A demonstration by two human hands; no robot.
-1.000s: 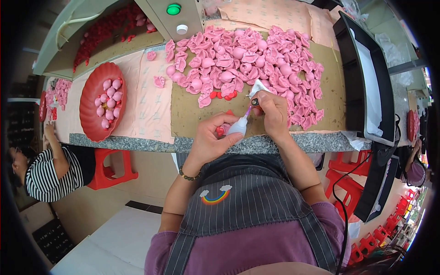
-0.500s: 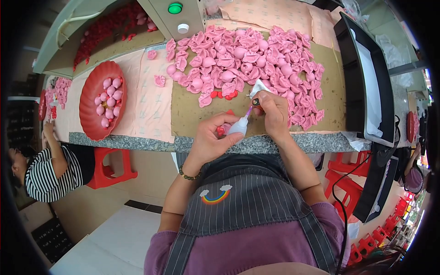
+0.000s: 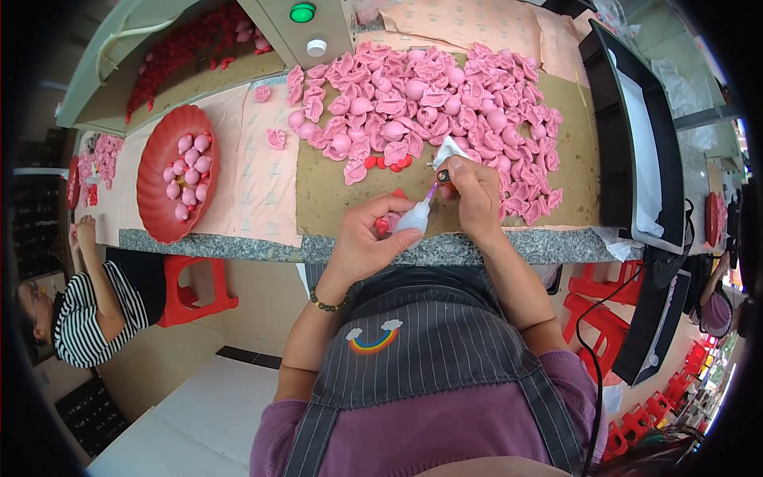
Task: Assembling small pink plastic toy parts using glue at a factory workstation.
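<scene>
My left hand [image 3: 372,237] is wrapped round a small white squeeze bottle [image 3: 414,222]. A purple nozzle [image 3: 431,191] points from the bottle up toward my right hand. Tucked in the same left fingers is a pink and red piece [image 3: 386,224], mostly hidden. My right hand [image 3: 474,199] grips a small black object with a metal end [image 3: 443,176], right at the nozzle's tip; its kind is unclear. A crumpled white tissue [image 3: 450,149] shows just beyond the right fingers. Small red pieces [image 3: 389,163] lie beside a big pile of pink shell-shaped pieces and balls [image 3: 421,99].
A red scalloped dish [image 3: 151,187] at left holds pink balls with red parts. On the right stands a black tray [image 3: 616,135] with a white sheet. A grey machine housing [image 3: 298,40] with a green button rises behind. A co-worker in stripes [image 3: 99,318] sits at far left.
The co-worker at far left has leaned back slightly and brought their hands up off the table. My hands and the bottle are almost still.
</scene>
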